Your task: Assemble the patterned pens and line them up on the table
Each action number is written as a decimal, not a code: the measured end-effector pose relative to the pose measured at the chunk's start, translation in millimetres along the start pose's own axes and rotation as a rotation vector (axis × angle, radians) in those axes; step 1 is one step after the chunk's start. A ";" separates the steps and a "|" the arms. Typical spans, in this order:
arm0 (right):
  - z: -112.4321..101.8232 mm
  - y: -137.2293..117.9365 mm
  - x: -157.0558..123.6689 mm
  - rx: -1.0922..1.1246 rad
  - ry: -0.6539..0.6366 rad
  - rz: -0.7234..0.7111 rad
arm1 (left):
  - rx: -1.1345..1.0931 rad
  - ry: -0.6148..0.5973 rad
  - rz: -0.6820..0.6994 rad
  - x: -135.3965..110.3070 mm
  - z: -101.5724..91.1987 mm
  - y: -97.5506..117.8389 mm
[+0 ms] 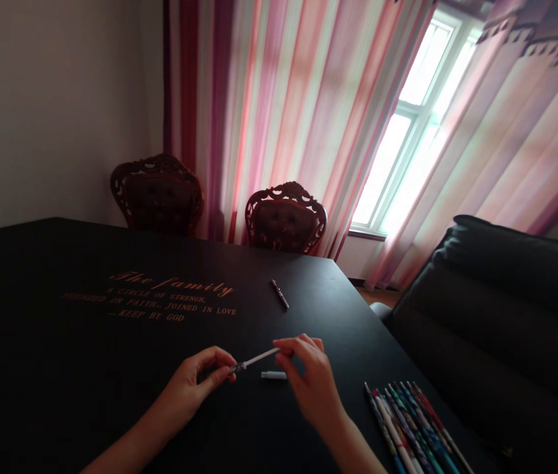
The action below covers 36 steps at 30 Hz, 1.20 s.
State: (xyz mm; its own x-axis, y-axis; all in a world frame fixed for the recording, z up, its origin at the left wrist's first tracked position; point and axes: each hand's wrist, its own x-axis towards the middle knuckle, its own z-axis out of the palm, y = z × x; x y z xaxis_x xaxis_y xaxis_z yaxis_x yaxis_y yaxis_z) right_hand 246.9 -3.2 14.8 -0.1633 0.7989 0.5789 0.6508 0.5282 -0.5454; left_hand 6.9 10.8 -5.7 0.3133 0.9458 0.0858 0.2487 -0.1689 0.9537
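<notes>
My left hand (208, 375) is closed, thumb and fingers pinching a short dark pen part (236, 368). From that part a thin white pen refill (260, 357) slants up to the right. Its far end is between the thumb and fingers of my right hand (308, 368), which partly hide it. Below the refill, a white pen piece (272, 375) lies on the black table, its right end covered by my right hand. Farther back, a dark patterned pen (279, 294) lies by itself.
Several pens (414, 428) lie side by side at the right edge of the black table (200, 421). Gold lettering (173, 284) marks its surface. Two carved chairs (286, 220) stand behind it, and a black leather sofa (496, 316) is at the right.
</notes>
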 end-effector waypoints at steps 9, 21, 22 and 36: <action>0.5 -2.7 -6.1 -0.021 -0.050 0.057 | -0.205 0.084 -0.142 -0.2 -5.0 -1.5; -7.4 15.5 2.4 0.170 -0.003 0.173 | 0.051 0.066 -0.015 -1.5 -9.0 5.9; -10.0 13.7 3.2 0.189 0.028 0.150 | 0.079 0.057 -0.008 -1.7 -8.1 6.1; -16.2 4.3 3.5 0.170 0.024 0.010 | 0.228 0.009 0.022 -4.2 -8.7 1.8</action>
State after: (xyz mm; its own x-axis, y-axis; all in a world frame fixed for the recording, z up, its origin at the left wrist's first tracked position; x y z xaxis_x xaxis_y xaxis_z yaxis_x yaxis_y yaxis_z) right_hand 261.1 -2.8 24.3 -0.1389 0.7983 0.5861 0.5167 0.5633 -0.6448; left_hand -2.0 8.9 -1.9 0.3132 0.9434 0.1091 0.4427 -0.2467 0.8621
